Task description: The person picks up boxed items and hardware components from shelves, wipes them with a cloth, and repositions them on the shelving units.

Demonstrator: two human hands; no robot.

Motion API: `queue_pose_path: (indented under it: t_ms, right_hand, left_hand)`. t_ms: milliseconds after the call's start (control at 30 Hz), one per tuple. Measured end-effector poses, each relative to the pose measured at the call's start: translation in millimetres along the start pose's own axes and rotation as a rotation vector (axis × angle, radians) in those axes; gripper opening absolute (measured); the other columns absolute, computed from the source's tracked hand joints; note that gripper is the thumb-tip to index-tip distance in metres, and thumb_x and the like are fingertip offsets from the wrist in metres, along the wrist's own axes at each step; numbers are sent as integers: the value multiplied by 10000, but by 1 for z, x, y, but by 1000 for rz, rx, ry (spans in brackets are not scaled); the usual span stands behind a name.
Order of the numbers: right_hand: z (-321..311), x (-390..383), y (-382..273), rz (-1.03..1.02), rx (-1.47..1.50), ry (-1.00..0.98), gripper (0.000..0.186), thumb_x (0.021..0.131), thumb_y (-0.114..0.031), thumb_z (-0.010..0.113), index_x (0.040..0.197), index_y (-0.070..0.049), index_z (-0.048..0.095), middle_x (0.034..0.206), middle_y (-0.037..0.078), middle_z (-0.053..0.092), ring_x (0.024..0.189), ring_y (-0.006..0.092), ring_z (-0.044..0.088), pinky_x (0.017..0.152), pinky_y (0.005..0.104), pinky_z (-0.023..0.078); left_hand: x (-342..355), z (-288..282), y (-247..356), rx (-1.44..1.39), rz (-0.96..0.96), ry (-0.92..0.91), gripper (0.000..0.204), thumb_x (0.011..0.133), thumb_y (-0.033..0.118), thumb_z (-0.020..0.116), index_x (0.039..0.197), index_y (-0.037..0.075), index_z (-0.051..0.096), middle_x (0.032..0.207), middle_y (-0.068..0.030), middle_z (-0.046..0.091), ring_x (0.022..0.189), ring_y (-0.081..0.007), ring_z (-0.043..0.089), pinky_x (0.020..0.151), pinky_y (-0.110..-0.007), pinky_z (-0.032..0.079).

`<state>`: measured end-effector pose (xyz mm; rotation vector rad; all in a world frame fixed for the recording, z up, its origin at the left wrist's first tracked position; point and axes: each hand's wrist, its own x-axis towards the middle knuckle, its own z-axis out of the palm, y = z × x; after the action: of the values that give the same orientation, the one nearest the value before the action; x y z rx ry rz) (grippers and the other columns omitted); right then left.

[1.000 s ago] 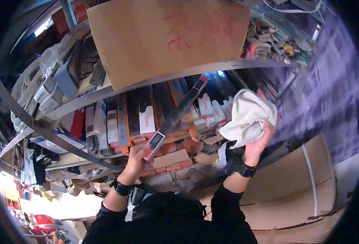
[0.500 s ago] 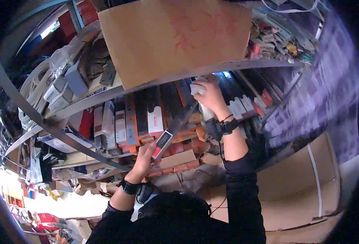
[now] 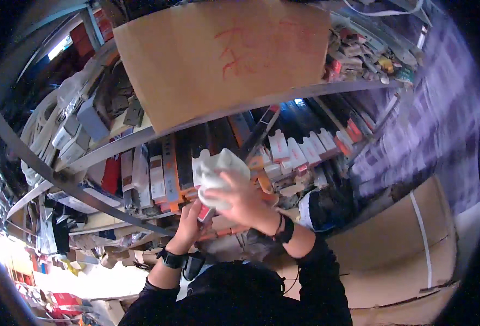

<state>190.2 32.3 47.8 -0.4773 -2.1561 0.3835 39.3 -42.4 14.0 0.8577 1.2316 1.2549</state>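
While the right hand clutches a white cloth over the lower part of a long dark box, we see the left hand grasping that box by its red near end, fingers curled around it. From the 2 hands the box slants up and to the right, its far end showing just below the shelf rail, near white-ended cartons. Above, we note a cardboard panel with red marks; at right hangs a purple curtain.
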Motion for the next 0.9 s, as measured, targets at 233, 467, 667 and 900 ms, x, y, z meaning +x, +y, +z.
queue_pose_path:
  t_ms: [233, 467, 667, 900]
  right_hand:
    - [-38, 38, 124, 182, -154, 349, 271, 627, -12, 560, 874, -105, 621, 844, 114, 590, 889, 299, 518, 798, 368, 413]
    - [-57, 20, 159, 438, 409, 992, 264, 659, -27, 549, 919, 6, 579, 860, 88, 600, 774, 182, 561, 723, 281, 431]
    - [-10, 47, 110, 459, -21, 204, 299, 639, -81, 594, 937, -70, 598, 832, 153, 604, 785, 283, 578, 718, 321, 453]
    - [7, -26, -17, 186, 107, -16, 318, 601, -106, 648, 912, -161, 611, 1158, 168, 418, 1038, 350, 448, 878, 403, 362]
  left_hand:
    - [1, -6, 5, 4, 22, -74, 394, 863, 356, 321, 912, 26, 531, 570, -13, 485, 424, -78, 408, 351, -195, 261]
    - [-6, 8, 20, -644, -260, -152, 447, 859, 399, 278, 1147, 80, 402, 867, -163, 558, 550, -175, 496, 355, -186, 321]
    - [4, 4, 4, -792, -329, -406, 420, 856, 380, 268, 1111, 86, 429, 797, -139, 540, 506, -172, 451, 309, -189, 303]
    - [-1, 15, 7, -784, -400, 18, 389, 860, 407, 268, 1044, 128, 468, 857, -67, 568, 467, -139, 507, 280, -193, 340]
